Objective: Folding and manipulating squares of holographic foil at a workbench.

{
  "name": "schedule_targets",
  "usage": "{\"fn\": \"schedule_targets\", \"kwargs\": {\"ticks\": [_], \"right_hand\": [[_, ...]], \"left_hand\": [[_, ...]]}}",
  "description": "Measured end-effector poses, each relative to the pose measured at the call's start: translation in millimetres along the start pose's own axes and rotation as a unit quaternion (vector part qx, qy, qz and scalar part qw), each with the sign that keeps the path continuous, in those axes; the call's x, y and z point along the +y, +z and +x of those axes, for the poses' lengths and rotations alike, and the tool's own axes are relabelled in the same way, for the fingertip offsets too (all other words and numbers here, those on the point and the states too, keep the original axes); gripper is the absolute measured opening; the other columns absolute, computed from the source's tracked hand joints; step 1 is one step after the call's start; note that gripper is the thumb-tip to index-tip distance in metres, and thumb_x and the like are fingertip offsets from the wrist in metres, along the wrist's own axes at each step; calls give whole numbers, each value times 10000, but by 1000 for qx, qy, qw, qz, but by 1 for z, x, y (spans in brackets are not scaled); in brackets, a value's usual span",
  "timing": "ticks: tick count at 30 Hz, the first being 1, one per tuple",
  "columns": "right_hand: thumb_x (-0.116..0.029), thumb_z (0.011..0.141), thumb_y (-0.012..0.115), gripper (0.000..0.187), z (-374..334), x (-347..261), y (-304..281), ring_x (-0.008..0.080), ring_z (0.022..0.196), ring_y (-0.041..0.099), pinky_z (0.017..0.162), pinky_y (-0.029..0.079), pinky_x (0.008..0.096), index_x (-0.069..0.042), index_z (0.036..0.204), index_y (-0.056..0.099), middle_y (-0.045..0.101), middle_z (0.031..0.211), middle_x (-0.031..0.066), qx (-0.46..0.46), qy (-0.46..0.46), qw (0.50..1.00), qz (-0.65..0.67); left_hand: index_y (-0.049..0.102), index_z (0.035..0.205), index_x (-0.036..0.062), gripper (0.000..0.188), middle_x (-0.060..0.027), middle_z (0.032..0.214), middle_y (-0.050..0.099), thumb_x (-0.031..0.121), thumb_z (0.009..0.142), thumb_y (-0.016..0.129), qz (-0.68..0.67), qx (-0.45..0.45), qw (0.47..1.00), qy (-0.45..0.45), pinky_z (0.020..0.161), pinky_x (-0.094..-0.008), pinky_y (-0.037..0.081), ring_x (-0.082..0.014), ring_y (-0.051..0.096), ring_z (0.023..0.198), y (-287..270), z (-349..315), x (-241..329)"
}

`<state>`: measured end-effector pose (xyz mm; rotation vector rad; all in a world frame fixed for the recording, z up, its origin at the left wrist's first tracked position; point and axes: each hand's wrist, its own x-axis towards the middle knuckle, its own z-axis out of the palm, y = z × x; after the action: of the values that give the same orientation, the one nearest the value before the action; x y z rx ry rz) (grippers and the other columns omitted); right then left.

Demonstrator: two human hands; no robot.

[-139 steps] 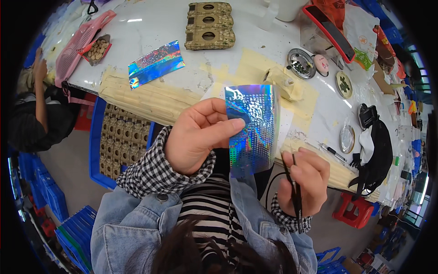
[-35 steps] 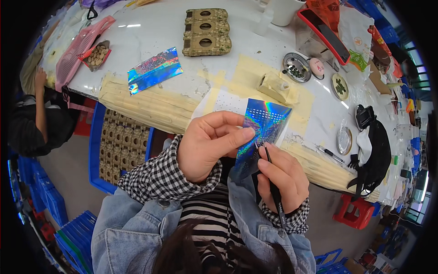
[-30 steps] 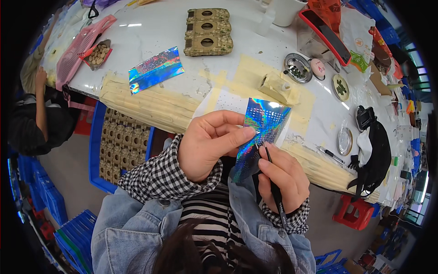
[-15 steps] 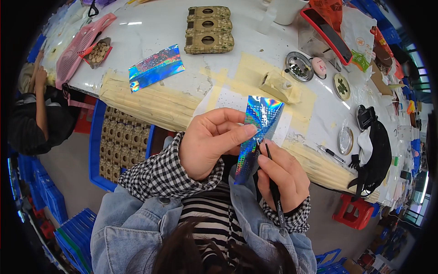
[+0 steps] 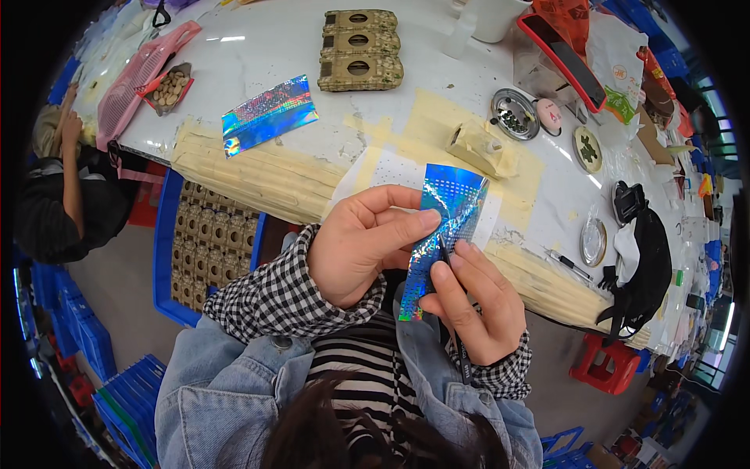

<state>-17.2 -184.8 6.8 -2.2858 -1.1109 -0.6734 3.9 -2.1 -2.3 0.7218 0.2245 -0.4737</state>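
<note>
Pinched between the thumb and fingers of my left hand [image 5: 351, 246] is a shiny blue holographic sticker sheet [image 5: 451, 187], held up over the table's front edge. Small marks in rows cover the sheet. My right hand [image 5: 480, 309] grips black tweezers [image 5: 444, 252], whose tip lies against the middle of the sheet. My fingers hide most of the tweezers' shaft. Whether a piece sits in the tip is too small to tell. Flat on the table, left of centre, rests a second blue holographic sheet [image 5: 269, 117].
Camouflage-patterned cases [image 5: 360, 51] stand at the back. Beyond my hands are a taped block [image 5: 478, 148], a metal dish [image 5: 516, 113] of small dark pieces and a red-cased phone [image 5: 561, 61]. A blue crate [image 5: 162, 266] of similar cases stands below left. Another person works at far left.
The sheet has turned slightly, showing more of its face. My right hand has shifted a little left and closer, and the tweezers have swung so their handle is mostly hidden.
</note>
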Motion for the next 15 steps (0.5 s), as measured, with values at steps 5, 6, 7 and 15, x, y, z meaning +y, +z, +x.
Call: {"fn": "schedule_targets", "kwargs": {"ticks": [5,6,7,15], "right_hand": [[-179,783,704,305,2,2,-1,296,954,628,824,552,370,17,1012,665,620,967,147,-8,-13,1000,-3],[-180,783,703,306,2,2,-1,297,952,629,823,552,370,20,1011,664,621,965,147,-11,-15,1000,-3],[-181,783,702,308,2,2,-2,297,949,630,823,553,370,23,1010,664,621,963,146,-14,-17,1000,-3],[-184,785,695,324,-12,8,-8,311,942,639,816,548,369,46,1008,650,626,974,161,50,50,992,104]], "left_hand": [[541,1095,-23,229,-128,952,661,75,894,589,-3,-4,1000,0,702,-268,560,-157,658,820,-2,1,-1],[540,1096,-23,230,-129,951,661,74,893,590,-4,-6,1000,0,702,-269,560,-158,658,821,-2,1,-1],[540,1095,-24,229,-130,951,661,71,893,590,-1,-4,1000,2,702,-269,560,-160,659,824,-2,1,-2],[554,1110,28,201,-77,1014,640,58,912,543,7,-10,1000,18,759,-276,535,-139,634,882,-10,0,2]]}}
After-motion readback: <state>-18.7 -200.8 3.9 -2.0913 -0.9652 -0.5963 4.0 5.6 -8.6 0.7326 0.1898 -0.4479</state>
